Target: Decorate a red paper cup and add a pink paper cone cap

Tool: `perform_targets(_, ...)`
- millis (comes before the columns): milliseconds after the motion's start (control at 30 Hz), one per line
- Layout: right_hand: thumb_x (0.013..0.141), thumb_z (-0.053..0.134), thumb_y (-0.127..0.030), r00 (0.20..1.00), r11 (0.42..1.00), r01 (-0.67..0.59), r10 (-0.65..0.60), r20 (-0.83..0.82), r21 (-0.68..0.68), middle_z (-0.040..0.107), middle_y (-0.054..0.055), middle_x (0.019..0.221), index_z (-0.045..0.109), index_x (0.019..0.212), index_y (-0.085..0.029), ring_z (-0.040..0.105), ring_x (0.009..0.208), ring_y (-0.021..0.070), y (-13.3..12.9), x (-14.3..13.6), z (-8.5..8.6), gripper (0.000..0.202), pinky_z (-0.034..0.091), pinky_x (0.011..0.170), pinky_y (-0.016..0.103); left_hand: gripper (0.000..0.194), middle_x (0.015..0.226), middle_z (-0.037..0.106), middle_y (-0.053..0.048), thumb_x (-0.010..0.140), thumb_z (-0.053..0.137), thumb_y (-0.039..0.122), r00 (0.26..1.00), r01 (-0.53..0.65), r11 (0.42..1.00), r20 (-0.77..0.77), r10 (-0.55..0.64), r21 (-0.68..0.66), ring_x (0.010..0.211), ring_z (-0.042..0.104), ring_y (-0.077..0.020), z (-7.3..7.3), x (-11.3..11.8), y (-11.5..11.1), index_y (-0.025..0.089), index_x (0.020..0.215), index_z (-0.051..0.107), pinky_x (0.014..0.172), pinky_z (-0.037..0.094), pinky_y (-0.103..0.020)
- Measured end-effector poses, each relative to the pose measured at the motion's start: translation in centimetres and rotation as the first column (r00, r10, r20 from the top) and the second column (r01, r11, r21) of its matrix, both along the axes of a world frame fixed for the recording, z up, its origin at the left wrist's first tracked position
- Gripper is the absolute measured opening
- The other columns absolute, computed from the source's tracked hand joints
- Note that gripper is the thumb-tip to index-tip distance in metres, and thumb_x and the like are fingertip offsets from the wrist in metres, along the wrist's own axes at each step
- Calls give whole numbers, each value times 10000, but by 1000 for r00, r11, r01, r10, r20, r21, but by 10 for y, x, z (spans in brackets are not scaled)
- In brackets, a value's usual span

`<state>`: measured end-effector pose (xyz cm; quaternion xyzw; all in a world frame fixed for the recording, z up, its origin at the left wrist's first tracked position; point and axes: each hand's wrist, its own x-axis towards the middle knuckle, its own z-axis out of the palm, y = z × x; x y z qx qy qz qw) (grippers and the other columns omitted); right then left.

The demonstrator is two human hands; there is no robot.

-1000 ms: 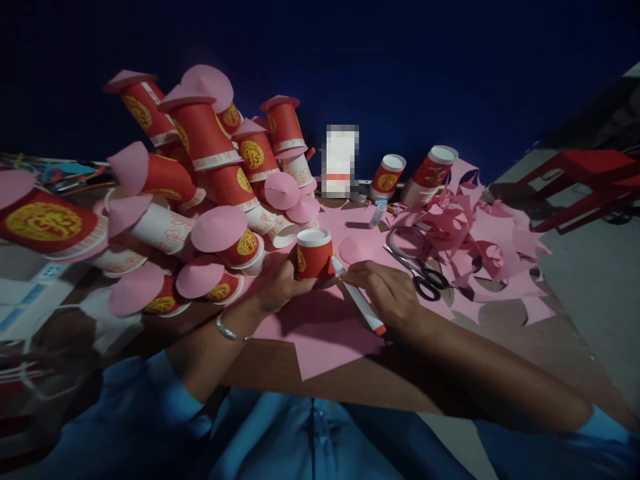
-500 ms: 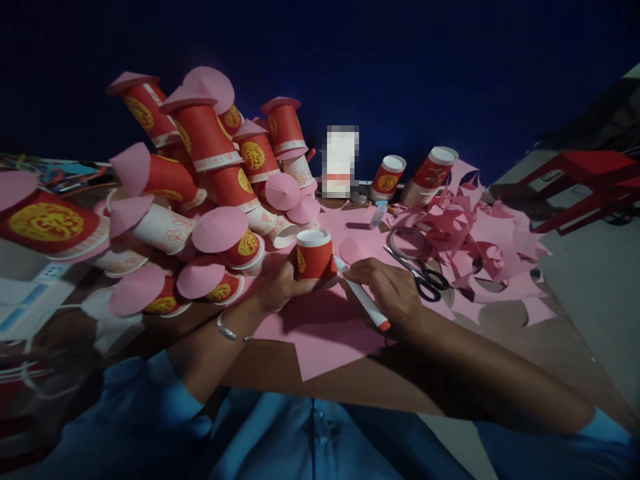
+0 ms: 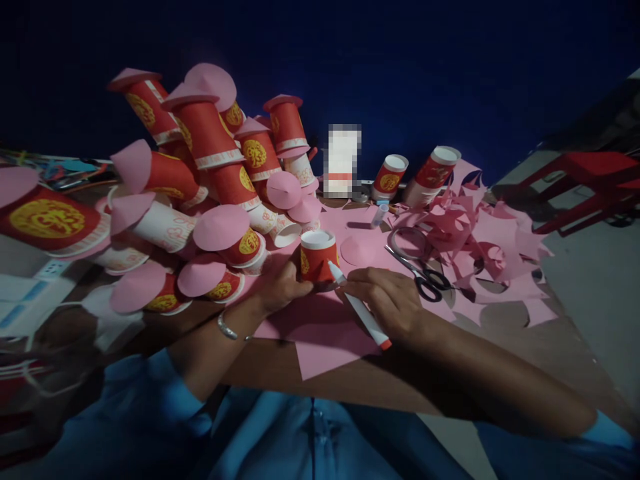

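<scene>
A dark blue wall is behind the brown table. The left hand holds a red paper cup in the middle. The right hand pinches a white pen, tip by the cup. It looks like pen work on the cup's side; the next bit needs a still cup. I can't tell if the tip touches. Blurry squares hide a white thing.

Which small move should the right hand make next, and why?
Perhaps press the tip of the white, orange-ended pen gently against the red paper cup: the right hand points it at the cup's side, while the left hand holds the cup. Whether they already touch, I cannot tell.
</scene>
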<state>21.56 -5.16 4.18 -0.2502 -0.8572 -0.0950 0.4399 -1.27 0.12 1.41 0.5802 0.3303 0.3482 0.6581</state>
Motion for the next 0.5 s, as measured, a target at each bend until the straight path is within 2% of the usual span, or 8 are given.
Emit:
perform_targets(267,1034,562,-83,999,1000,31,-31,21,0,790,128,960,689,1136,-110,775,893,202,-1,0,4,165,635,726,284,501,1180,819,-138,720,878,375,985,-6,997,-169,19,78,1145,756,-340,8,2,-1,166,1153,737,995,635,-445)
perform_targets(367,1040,550,-86,999,1000,28,-28,28,6,788,122,959,687,1146,-114,772,906,201,-1,0,5,176,634,727,282,519,1189,814,-143,728,878,394,988,5,997,-156,6,71,1134,761,-333,7,3,0,168,1172,734,981,642,-445)
perform_targets(500,1043,522,-81,999,1000,25,-25,38,6,788,132,949,675,1134,-99,770,900,207,-1,0,6,179,635,726,286,484,1096,825,-129,719,902,390,992,-29,995,-123,41,95,1076,771,-333,4,2,-1,169,1122,751,916,659,-437)
